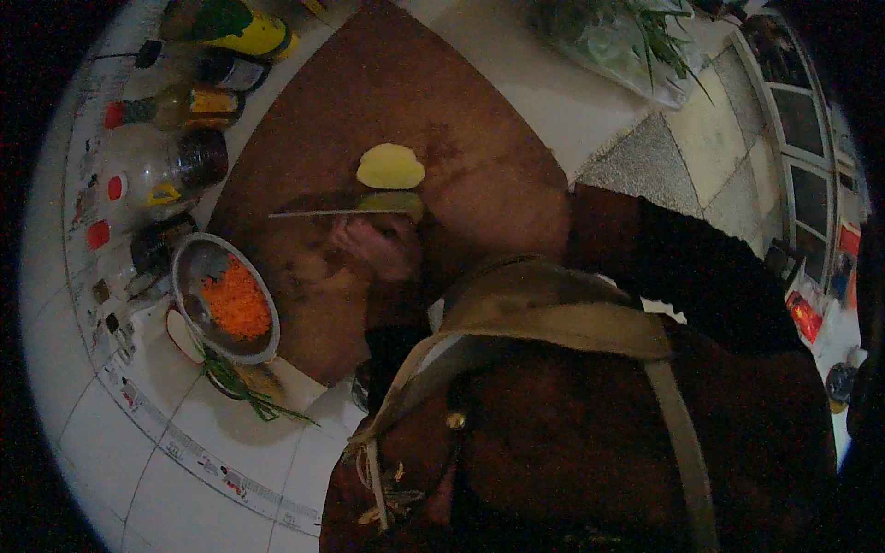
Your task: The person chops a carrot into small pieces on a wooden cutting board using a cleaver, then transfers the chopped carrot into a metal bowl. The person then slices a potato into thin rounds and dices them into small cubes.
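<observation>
A wide-bladed kitchen knife (311, 213) stands on its edge over a brown cutting board (373, 90), its thin spine uppermost. Just beyond the blade lies a pale yellow piece of peeled vegetable (390, 166), perhaps potato; a dimmer yellow patch on the blade looks like its reflection. My left hand (380, 243) is on the near side of the blade, fingers bent close against it; whatever lies under those fingers is hidden. From the right, my right hand (484, 207) reaches to the knife's handle end, dim and blurred, with the handle itself covered.
A bowl (269, 349) of shredded orange carrot overlaps the board's left edge. Green onion stalks (259, 401) lie nearby. Several bottles and jars (204, 152) line the tiled wall (90, 428). At the far right sits a plastic bag (608, 48) of leafy greens. My apron (553, 325) borders the board.
</observation>
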`<action>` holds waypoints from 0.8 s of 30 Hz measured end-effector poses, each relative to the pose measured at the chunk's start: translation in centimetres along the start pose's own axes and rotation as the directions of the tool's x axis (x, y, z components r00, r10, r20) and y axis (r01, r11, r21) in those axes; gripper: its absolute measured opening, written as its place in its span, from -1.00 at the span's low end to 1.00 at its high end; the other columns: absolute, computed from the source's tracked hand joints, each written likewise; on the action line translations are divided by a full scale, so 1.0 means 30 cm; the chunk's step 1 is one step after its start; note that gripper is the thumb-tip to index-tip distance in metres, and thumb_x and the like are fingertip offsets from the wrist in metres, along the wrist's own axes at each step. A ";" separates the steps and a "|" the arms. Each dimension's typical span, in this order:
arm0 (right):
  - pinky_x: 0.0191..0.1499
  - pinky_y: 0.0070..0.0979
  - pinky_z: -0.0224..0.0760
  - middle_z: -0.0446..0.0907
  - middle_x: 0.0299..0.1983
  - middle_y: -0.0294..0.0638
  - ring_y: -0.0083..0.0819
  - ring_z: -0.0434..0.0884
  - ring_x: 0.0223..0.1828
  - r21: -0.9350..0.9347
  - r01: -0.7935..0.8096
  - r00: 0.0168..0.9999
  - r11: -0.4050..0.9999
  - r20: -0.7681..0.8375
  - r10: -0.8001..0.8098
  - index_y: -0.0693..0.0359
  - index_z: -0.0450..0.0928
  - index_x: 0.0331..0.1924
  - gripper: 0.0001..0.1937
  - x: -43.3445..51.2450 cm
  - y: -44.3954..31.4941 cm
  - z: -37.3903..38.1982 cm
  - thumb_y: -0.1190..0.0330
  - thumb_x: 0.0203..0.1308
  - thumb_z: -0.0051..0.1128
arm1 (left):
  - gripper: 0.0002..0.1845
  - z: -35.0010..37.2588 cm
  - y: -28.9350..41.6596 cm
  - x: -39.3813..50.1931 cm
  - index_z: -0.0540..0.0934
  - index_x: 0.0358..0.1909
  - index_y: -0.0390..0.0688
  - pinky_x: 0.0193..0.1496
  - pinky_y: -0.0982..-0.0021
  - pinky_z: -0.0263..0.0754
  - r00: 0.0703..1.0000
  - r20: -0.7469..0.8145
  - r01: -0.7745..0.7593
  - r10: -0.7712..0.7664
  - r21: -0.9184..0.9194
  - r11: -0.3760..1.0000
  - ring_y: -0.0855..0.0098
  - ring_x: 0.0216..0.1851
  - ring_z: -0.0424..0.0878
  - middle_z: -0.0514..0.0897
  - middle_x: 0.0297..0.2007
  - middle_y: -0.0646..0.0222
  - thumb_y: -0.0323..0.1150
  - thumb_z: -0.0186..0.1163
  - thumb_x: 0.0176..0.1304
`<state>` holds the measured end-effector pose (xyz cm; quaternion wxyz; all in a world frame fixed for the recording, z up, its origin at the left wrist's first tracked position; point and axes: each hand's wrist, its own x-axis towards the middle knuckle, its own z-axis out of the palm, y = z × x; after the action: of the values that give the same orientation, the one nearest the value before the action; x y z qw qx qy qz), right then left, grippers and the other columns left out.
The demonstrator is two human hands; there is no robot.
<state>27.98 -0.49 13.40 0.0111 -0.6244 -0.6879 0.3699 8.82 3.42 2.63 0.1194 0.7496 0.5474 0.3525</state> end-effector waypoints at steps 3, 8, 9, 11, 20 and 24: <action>-0.32 -0.12 0.59 0.65 -0.31 0.10 0.02 0.68 -0.36 -0.045 -0.090 0.994 0.995 0.051 0.092 0.33 0.53 -0.08 -0.73 0.020 -0.017 0.009 0.40 0.16 0.01 | -0.56 -0.024 0.020 -0.014 0.49 -0.02 -0.30 0.14 -0.07 0.25 0.965 0.113 0.240 -0.235 -0.031 0.970 -0.07 0.05 0.34 0.44 -0.02 -0.04 -0.22 0.22 0.15; -0.31 -0.11 0.59 0.65 -0.29 0.10 0.01 0.69 -0.33 -0.064 -0.090 0.993 0.994 0.067 0.094 0.32 0.54 -0.07 -0.72 -0.037 -0.008 -0.030 0.38 0.17 0.00 | -0.67 -0.047 0.010 -0.003 0.56 -0.12 -0.27 0.13 -0.02 0.29 0.991 -0.053 -0.123 0.125 0.041 0.992 -0.02 0.06 0.38 0.46 -0.02 0.01 -0.31 0.27 0.12; -0.30 -0.11 0.59 0.65 -0.28 0.10 0.01 0.69 -0.33 -0.061 -0.079 0.994 0.995 0.066 0.083 0.32 0.54 -0.07 -0.72 -0.050 -0.004 -0.034 0.38 0.18 0.00 | -0.68 -0.053 0.009 -0.005 0.56 -0.12 -0.27 0.13 -0.01 0.30 0.994 -0.012 -0.103 0.104 0.051 0.993 -0.01 0.06 0.38 0.46 -0.01 0.01 -0.33 0.28 0.12; -0.30 -0.12 0.61 0.66 -0.29 0.07 0.00 0.70 -0.31 -0.043 -0.066 0.996 0.997 0.061 0.069 0.29 0.55 -0.04 -0.71 -0.078 0.006 -0.040 0.36 0.19 0.01 | -0.70 -0.069 0.004 -0.003 0.57 -0.11 -0.27 0.14 0.00 0.31 0.996 0.058 -0.076 0.072 0.070 0.995 0.01 0.06 0.39 0.46 0.01 0.02 -0.35 0.28 0.14; -0.33 -0.11 0.57 0.65 -0.37 0.00 0.04 0.67 -0.35 0.055 0.154 0.961 0.987 -0.240 -0.136 0.20 0.49 -0.06 -0.74 -0.291 -0.004 -0.091 0.33 0.18 0.04 | -0.43 0.019 -0.041 -0.045 0.33 0.25 -0.21 0.28 -0.03 0.19 0.999 -0.042 -0.017 0.010 -0.168 0.986 0.00 0.20 0.31 0.39 0.15 -0.02 0.00 0.03 0.39; -0.39 -0.11 0.55 0.61 -0.44 0.01 0.04 0.67 -0.40 0.036 0.039 0.999 0.999 -0.026 -0.038 0.20 0.44 -0.06 -0.70 -0.317 -0.014 -0.095 0.34 0.11 0.09 | -0.34 0.070 -0.078 -0.075 0.20 0.33 -0.17 0.34 -0.07 0.15 0.993 -0.039 0.078 -0.107 -0.454 0.887 0.12 0.23 0.33 0.36 0.21 0.07 0.08 0.00 0.40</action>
<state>31.06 -7.30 19.93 0.0383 -0.6153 -0.6929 0.3740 8.14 2.71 -1.11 0.2898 0.6628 0.4891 0.4873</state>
